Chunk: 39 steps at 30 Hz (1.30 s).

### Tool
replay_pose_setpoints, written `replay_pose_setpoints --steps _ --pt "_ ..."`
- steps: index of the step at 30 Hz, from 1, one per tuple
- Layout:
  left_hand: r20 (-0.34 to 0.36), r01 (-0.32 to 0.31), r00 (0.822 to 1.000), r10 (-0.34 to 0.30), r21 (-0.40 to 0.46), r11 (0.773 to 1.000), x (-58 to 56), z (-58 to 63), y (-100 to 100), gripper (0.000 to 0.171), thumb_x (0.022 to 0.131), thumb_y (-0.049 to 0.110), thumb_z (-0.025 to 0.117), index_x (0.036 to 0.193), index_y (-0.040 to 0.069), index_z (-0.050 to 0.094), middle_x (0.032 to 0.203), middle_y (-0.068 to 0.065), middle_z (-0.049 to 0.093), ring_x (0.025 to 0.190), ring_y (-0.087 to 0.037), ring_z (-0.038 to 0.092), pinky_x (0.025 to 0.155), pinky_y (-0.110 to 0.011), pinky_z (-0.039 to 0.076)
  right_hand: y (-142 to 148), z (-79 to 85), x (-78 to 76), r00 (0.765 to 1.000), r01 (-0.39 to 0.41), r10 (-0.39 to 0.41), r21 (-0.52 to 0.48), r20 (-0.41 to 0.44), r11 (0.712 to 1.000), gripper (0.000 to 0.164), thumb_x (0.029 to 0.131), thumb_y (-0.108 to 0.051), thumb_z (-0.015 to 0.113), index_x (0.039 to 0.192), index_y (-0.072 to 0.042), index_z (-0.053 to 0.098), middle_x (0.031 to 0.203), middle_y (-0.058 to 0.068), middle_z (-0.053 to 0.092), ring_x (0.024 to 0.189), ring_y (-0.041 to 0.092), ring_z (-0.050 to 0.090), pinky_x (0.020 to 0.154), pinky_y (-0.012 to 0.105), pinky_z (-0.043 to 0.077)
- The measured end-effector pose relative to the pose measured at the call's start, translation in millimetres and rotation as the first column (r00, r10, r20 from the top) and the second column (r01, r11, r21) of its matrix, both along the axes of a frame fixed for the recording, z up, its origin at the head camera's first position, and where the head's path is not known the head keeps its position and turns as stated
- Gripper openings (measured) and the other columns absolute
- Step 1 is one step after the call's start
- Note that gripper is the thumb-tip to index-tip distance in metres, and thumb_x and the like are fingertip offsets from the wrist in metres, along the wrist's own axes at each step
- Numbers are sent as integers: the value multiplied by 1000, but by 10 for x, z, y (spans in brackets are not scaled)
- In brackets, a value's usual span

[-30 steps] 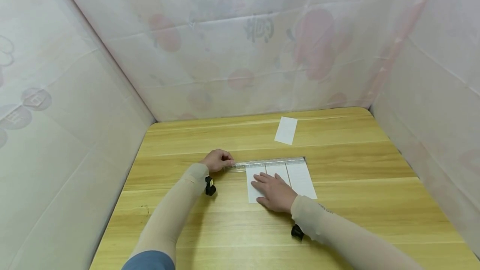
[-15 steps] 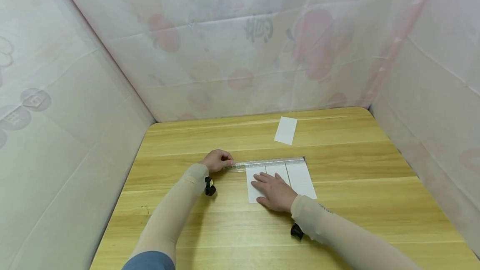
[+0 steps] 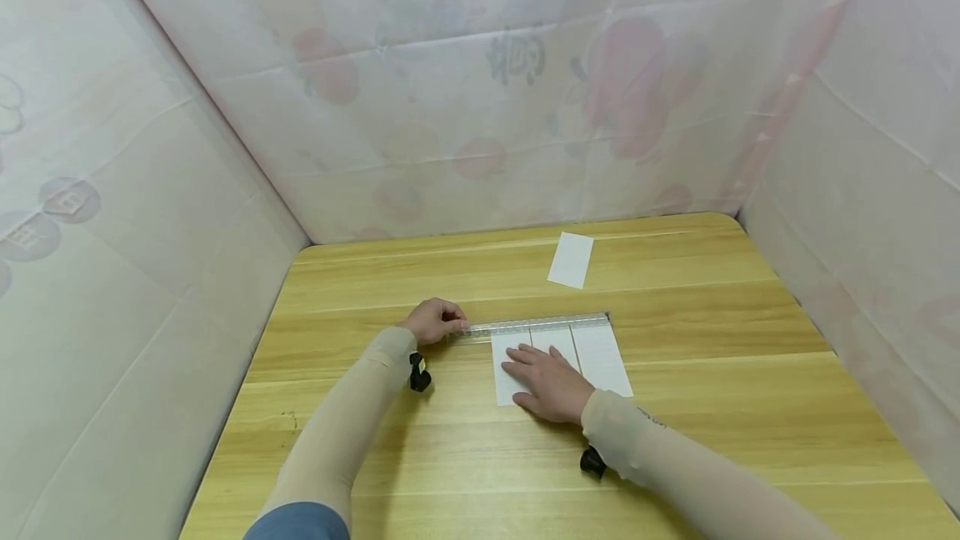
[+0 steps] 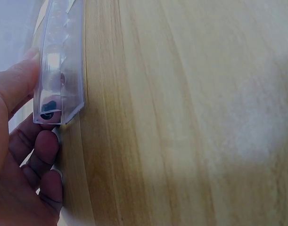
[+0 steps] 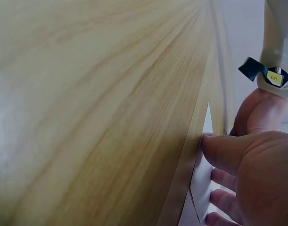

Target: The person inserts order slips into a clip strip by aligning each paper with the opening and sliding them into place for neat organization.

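Observation:
My left hand pinches the left end of a clear plastic ruler between thumb and fingers; in the left wrist view the thumb lies on one side of the ruler with the fingers under its end. The ruler lies along the top edges of three white paper slips, set side by side with narrow gaps. With fingers spread, my right hand rests flat on the left and middle slips, covering part of both. The right slip shows in full below the ruler. In the right wrist view, the thumb touches a slip.
Another white paper slip lies alone farther back on the wooden table. Fabric walls with faint prints enclose the table's back and sides. A black wrist camera sits on the left wrist, another black device on the right.

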<state>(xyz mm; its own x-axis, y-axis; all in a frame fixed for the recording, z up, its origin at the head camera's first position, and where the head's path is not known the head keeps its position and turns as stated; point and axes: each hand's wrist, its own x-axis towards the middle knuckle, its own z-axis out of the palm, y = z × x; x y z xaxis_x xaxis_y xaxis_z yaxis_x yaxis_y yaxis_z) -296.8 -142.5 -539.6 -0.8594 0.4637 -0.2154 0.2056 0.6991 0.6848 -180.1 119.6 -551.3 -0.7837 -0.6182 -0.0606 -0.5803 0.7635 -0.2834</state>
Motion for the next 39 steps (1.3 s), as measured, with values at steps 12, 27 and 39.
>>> replay_pose_setpoints --steps 12,27,39 --pt "11 -6 1000 6 9 1000 2 -7 1 15 93 29 64 89 18 73 81 5 64 71 -13 52 64 -28 45 5 -17 -3 1000 2 -2 -16 -1 1000 54 93 -39 62 141 -16 51 150 3 39 140 26 30 106 63 23" --pt "2 -2 1000 2 2 1000 5 -1 13 15 94 30 64 89 19 72 83 5 64 72 -13 53 65 -28 45 61 24 8 999 47 -46 -103 11 994 53 94 -35 62 141 -14 50 150 5 40 139 27 33 107 61 22" --pt "-10 -10 1000 10 1 1000 -6 -8 11 15 94 31 63 89 19 72 81 4 63 70 -13 53 64 -28 45 903 332 -572 970 235 -241 -223 0 946 37 95 -22 62 128 -5 60 129 15 59 121 37 51 101 54 38"
